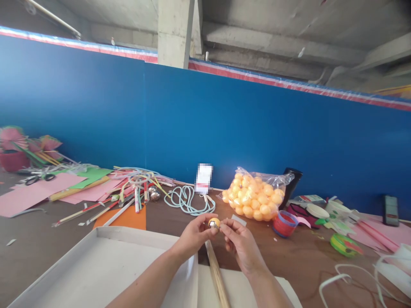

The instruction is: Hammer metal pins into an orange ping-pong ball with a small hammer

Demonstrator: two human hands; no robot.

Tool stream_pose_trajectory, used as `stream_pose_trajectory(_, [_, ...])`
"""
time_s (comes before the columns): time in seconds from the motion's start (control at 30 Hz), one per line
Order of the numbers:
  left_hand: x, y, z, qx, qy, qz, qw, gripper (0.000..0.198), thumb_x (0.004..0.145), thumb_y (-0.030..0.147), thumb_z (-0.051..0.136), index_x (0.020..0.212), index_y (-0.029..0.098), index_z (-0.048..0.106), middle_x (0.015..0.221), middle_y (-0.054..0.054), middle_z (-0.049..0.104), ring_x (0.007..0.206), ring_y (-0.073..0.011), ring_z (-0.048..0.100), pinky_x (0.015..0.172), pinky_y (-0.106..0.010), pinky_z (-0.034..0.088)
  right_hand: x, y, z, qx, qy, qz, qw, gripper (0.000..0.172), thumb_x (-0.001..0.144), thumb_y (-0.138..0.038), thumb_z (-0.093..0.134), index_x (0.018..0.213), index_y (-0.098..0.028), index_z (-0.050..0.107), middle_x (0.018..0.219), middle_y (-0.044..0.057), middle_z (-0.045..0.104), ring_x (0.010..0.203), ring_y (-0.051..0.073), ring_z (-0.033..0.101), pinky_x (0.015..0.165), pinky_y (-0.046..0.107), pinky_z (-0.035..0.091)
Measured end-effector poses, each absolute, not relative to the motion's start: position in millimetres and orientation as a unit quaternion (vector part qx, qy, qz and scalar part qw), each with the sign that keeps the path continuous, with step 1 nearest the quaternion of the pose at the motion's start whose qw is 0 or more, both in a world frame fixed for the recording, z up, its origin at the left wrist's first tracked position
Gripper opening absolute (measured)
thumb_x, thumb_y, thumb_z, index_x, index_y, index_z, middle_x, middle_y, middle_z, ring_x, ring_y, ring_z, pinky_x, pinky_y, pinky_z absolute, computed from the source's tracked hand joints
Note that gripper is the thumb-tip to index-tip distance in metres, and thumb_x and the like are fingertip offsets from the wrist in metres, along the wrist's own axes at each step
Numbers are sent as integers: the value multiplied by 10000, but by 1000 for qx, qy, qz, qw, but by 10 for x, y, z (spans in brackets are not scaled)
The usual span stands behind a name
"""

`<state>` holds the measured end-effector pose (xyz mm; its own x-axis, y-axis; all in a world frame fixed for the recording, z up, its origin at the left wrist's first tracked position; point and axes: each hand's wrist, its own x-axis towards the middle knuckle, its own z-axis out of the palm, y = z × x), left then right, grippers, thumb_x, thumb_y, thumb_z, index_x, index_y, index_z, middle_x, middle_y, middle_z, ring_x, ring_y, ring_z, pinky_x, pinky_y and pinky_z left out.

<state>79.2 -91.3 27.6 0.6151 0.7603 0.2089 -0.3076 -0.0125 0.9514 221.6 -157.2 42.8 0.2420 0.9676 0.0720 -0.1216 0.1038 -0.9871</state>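
Observation:
Between my two hands, above the table, is a small orange ping-pong ball (214, 223) with shiny silver foil on its front. My left hand (195, 234) grips it from the left, thumb below and fingers above. At the ball's right edge, the thumb and forefinger of my right hand (239, 239) are pinched together against it; whether they also hold a bit of foil cannot be made out. Under the hands lies a bundle of thin wooden sticks (217, 276), partly across a white sheet. Behind them, a clear plastic bag (253, 194) is full of orange balls.
A white shallow tray (135, 265) lies front left. Coiled pale-blue cord (188, 201), foil balls (154, 194), coloured paper (45, 192) and scissors (40, 177) spread leftward. Right are a red cup (285, 224), a green tape roll (345, 244), white cable (334, 280) and a phone (391, 209).

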Motion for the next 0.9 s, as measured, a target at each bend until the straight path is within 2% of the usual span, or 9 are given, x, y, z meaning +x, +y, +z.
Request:
stream_pose_trajectory(0.2, [782,-917,286,596,205,389,672,497,679,345,681,1123,164,551,892,-49,596,737,-139,541,714,-295,454,2247,-1556,386,-504,-436,453,592,190,746,-352,639,801,-170,641,578,-36,479,462,51,363,398,164,316])
stream_pose_trajectory(0.47, [798,-896,244,602,197,393,667,483,688,340,672,1105,134,542,952,-75,588,741,-140,539,683,-293,463,2253,-1555,402,-500,-421,472,592,180,721,-341,670,762,-167,647,652,-19,513,502,48,364,397,150,314])
stream_pose_trajectory(0.9, [792,-897,236,621,204,390,648,462,703,325,655,1103,119,548,953,-81,591,733,-140,541,679,-294,471,2268,-1562,394,-492,-404,501,586,183,716,-329,678,771,-159,639,650,-21,497,488,40,356,399,146,303])
